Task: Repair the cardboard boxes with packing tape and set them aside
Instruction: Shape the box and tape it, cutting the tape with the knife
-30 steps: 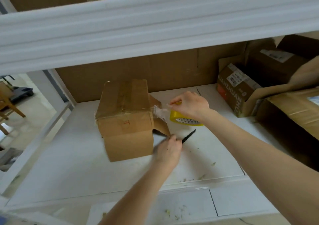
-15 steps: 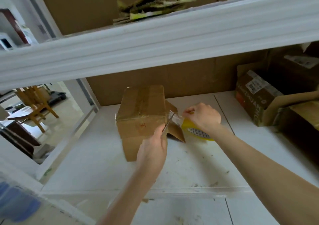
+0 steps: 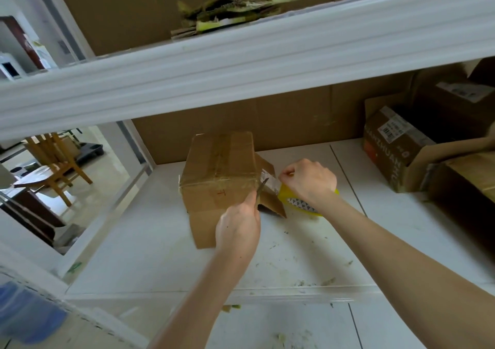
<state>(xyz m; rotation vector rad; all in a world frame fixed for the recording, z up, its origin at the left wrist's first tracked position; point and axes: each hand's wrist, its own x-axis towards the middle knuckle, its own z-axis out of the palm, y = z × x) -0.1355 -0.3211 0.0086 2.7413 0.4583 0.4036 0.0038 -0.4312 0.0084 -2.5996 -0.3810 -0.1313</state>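
Reaching in from the near edge of the white shelf, the left hand has its fingers curled tight round a small knife. The tip of the knife points up at a strip of tape. Just past it, the right hand has its fingers curled over a yellow roll of tape, and its thumb and finger pinch the strip to pull it flat. The strip runs from the roll to the corner of the brown box, which sits on the shelf with one side flap hanging open. Neither hand holds the box down.

The cut looks risky. The knife is very close to the right thumb, so a slip could hurt it. The box could slide when the knife pushes, since it is free. If the strip goes loose, it could fold and stick to itself.

Farther back on the right are other boxes, open. On the shelf above lie green and brown scraps.
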